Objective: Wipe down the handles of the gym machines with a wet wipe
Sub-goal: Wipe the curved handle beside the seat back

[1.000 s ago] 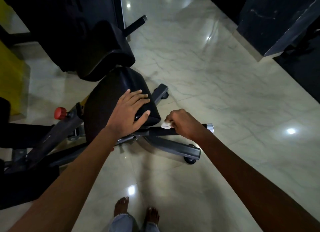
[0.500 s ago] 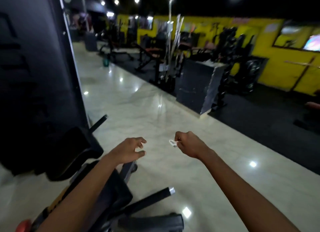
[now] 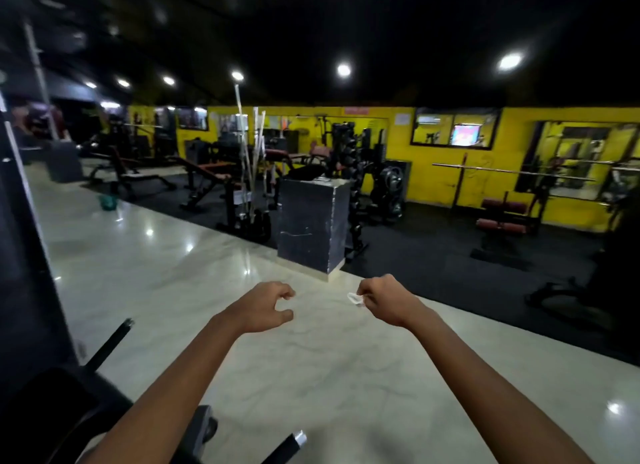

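The left hand (image 3: pixel 265 306) has come off the machine's seat pad and hangs loosely curled, empty. The right hand (image 3: pixel 384 302) has left the handle (image 3: pixel 289 446), its grip pinching the wet wipe (image 3: pixel 355 298); that handle looks done.

No text, label, brand or number can be read; the signs on the yellow wall (image 3: pixel 398 141) are blurred.

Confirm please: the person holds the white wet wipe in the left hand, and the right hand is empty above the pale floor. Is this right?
Not quite. The head view shows the wet wipe pinched in the right hand; the left hand is the empty one, above the pale floor.
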Demonstrator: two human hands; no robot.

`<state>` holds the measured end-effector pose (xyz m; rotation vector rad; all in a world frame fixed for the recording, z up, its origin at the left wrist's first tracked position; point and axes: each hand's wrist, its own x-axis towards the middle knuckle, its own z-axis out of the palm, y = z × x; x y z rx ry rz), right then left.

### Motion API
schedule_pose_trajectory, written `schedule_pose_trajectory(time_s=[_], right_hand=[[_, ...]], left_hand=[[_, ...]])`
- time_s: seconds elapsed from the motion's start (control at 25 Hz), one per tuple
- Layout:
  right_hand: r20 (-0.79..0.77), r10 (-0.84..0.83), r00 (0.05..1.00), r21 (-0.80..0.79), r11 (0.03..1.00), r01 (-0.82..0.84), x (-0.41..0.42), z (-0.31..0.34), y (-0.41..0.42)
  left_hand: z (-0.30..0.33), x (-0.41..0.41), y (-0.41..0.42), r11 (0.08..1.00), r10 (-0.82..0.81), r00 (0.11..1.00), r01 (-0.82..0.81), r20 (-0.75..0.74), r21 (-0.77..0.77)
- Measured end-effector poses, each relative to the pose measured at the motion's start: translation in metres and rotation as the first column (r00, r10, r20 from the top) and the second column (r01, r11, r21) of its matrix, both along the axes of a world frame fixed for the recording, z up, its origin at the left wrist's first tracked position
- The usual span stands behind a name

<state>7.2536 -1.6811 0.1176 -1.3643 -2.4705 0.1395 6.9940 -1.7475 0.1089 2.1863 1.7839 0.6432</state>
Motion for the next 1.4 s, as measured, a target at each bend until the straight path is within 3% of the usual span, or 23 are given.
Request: schedule_pose_trajectory(time_s=[0.4,0.68,0.84,1.08,1.24,1.4], right_hand=[[-0.009,-0.425,0.905,0.088,0.901,0.424,0.211,0.034,-0.022],[-0.073,-0.741,0.668,0.12,0.658,0.743,0.381,0.048,-0.105],[0.013,-0.888,0.459,0.141,0.456,0.879,0.446,0.04,-0.188],[0.028,-0.995,0.099,0.109,0.102,0.989,0.476,0.03,-0.321],[0.021,-0.977,-0.212,0.093,-0.209,0.973,0.455,0.024,-0.411],[-0.079,-0.886,-0.456,0.047,-0.461,0.886,0.404,0.017,-0.476]], left_hand=[[0.031,0.195,0.087,0.934,-0.35,0.937,0.351,-0.022,0.071],[0.045,0.384,0.107,0.743,-0.664,0.748,0.66,-0.004,0.105],[0.031,0.49,0.08,0.567,-0.823,0.567,0.82,0.017,0.08],[0.024,0.618,0.03,0.206,-0.978,0.208,0.975,-0.015,0.086],[0.028,0.684,-0.024,-0.095,-0.995,-0.092,0.993,-0.049,0.072],[0.022,0.716,-0.087,-0.328,-0.944,-0.322,0.941,-0.069,0.088]])
